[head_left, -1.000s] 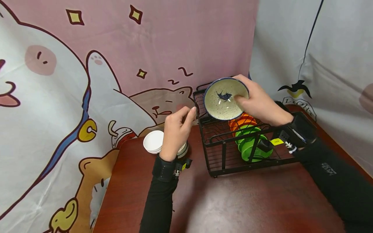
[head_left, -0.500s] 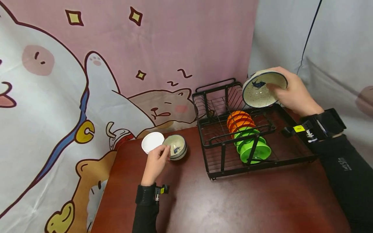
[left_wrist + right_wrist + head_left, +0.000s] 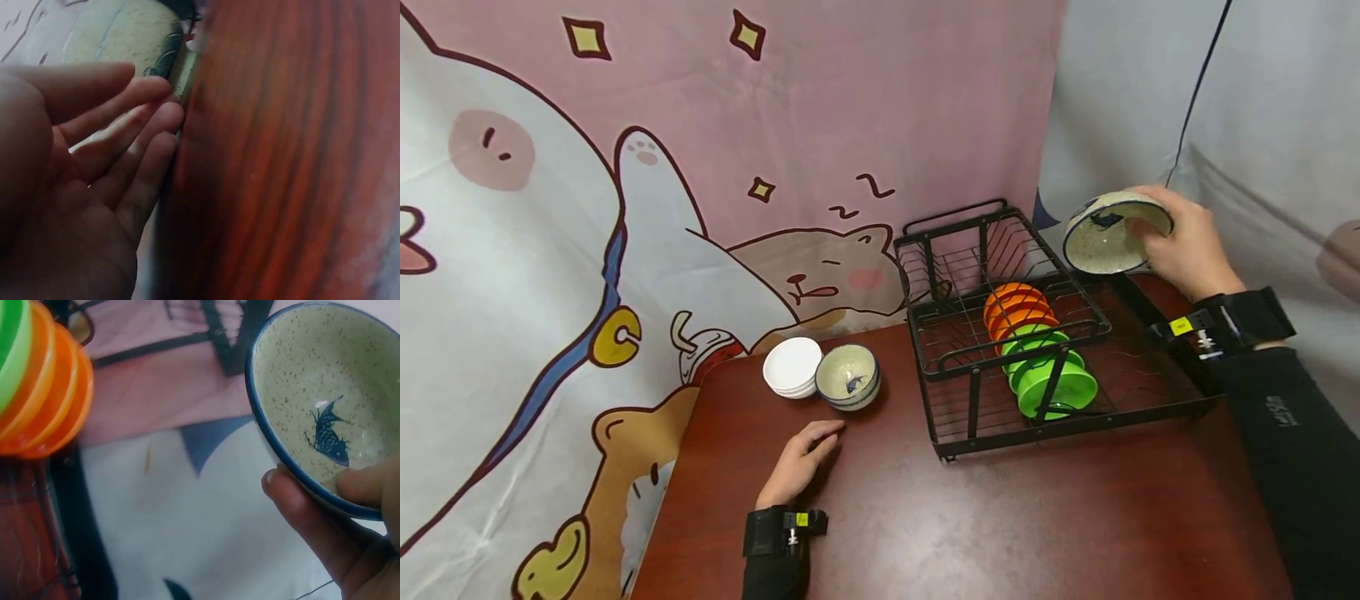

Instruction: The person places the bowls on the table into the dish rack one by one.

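My right hand (image 3: 1187, 242) grips a speckled cream bowl (image 3: 1101, 242) by its rim, thumb inside and fingers behind. The bowl is tilted, held above the right part of the black dish rack (image 3: 973, 442); a blue fish (image 3: 330, 439) shows inside it in the right wrist view. My left hand (image 3: 797, 462) rests on the table with relaxed fingers, holding nothing. Just beyond its fingertips stand stacked bowls with a fish pattern (image 3: 847, 375). In the left wrist view the left fingers (image 3: 156, 165) appear close to the patterned bowl (image 3: 125, 37).
Several orange bowls (image 3: 1011, 304) and green bowls (image 3: 1056, 387) stand in a row on the rack's lower level. White bowls (image 3: 792, 367) are stacked left of the patterned ones. A printed cloth (image 3: 850, 108) hangs behind the brown table (image 3: 1000, 517).
The right hand has carried the bowl rightward, from over the rack's upper tier to its right part, tilting it further. The left hand has come down and left onto the table.
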`<state>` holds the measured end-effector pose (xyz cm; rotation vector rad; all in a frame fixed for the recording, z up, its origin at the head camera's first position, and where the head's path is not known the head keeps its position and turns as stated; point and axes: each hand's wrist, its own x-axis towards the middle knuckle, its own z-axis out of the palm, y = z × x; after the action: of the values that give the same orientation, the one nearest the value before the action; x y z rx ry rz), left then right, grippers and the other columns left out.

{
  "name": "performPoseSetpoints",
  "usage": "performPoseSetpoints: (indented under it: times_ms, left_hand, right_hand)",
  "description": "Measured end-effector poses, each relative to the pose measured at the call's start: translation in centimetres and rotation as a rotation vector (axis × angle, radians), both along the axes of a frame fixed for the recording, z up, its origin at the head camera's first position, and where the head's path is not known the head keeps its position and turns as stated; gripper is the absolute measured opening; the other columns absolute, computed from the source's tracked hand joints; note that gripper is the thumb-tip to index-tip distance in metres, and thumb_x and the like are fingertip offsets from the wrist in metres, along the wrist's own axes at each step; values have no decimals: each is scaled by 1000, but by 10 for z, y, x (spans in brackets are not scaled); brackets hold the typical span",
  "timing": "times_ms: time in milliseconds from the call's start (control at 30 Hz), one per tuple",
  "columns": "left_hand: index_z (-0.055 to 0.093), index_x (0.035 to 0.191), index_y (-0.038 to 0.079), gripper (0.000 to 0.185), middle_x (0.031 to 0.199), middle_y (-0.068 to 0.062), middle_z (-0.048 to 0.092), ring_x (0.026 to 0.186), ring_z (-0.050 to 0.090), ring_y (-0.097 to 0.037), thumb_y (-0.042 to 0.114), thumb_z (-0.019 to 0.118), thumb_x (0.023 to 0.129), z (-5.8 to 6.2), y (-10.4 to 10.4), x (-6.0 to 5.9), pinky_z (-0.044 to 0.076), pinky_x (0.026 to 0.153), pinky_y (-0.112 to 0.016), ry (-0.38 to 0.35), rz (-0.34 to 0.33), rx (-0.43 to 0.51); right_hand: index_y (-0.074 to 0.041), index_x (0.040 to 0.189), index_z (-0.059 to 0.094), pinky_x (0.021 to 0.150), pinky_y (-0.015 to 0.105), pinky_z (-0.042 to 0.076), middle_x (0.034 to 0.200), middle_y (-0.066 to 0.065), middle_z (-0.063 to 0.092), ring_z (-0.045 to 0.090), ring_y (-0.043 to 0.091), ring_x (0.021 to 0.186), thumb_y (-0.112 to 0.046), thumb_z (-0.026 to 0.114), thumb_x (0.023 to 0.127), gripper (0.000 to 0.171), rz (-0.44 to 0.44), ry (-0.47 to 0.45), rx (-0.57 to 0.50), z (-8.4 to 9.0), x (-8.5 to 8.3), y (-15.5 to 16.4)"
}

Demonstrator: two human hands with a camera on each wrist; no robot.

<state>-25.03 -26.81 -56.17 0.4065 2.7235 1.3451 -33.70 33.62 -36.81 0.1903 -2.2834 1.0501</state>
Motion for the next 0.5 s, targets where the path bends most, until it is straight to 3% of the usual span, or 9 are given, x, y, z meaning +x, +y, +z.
performPoseSetpoints:
  times_ms: [67,167,233,367,500]
  left_hand:
    - [72,134,19,30,135,3,70,134,60,-19,21,65,105,-5,-4,-1,44,112,-27,-14,-6,46]
    - [73,133,20,29,134,2,70,132,60,-17,20,65,104,-11,-6,-2,42,109,-20,-23,-19,101]
    - [73,133,20,30,134,2,70,132,61,-15,19,65,104,-13,-6,-2,42,108,-18,-31,-29,121]
    - [72,135,19,31,135,1,70,131,61,-13,18,65,105,-12,-4,1,43,107,-17,-49,-35,126]
    - [72,135,19,32,135,0,70,132,61,-15,17,65,104,-8,-2,2,43,108,-18,-52,-24,111]
  right_hand:
    - [-19,135,70,99,18,38,123,-11,72,59,-7,111,-4,62,99,40,-13,-4,64,-7,-3,2]
    - [-19,135,69,101,41,45,127,17,70,66,26,118,2,58,98,44,-5,-22,163,-21,-7,4]
    - [-17,137,68,98,57,43,128,21,69,63,46,116,8,57,96,49,14,-46,215,-32,-11,6]
    - [-12,139,64,86,65,44,129,24,66,63,51,107,19,55,81,66,42,-76,329,-54,-15,12]
    - [-11,141,60,69,61,47,129,22,61,63,48,90,20,58,74,74,77,-105,469,-66,-19,14]
